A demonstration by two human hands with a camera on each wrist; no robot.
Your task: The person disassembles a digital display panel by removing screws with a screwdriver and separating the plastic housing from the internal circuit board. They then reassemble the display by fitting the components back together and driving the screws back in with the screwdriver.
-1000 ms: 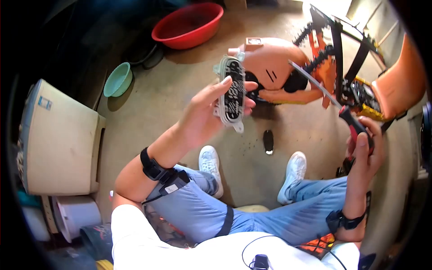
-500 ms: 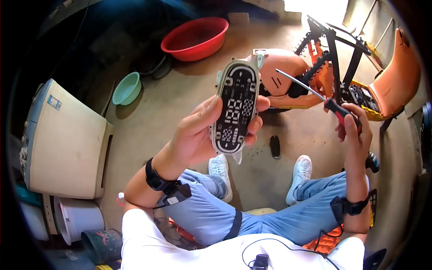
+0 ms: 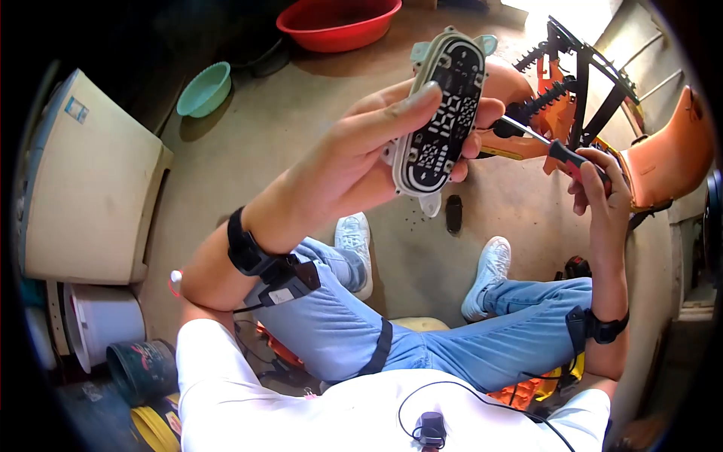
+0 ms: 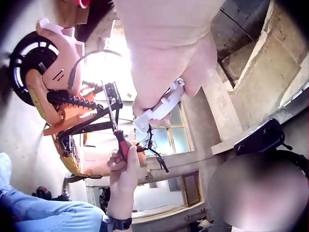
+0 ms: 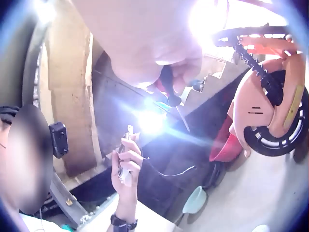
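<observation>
in front, raised hands (image 3: 369,139) grip display (image 3: 446,113) and, seemingly, screwdriver (image 3: 566,155)

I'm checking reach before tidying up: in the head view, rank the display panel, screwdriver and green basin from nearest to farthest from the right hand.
1. Screwdriver: gripped in the right hand.
2. Display panel: to its left, held up in the left hand.
3. Green basin: far left, on the floor.

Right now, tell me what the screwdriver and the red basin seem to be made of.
Screwdriver: shaft likely bare steel, thin and bright; black-and-red handle, moulded-looking, plastic or rubber, I can't tell which. Red basin: probably smooth plastic, from its even colour and soft sheen.
</observation>
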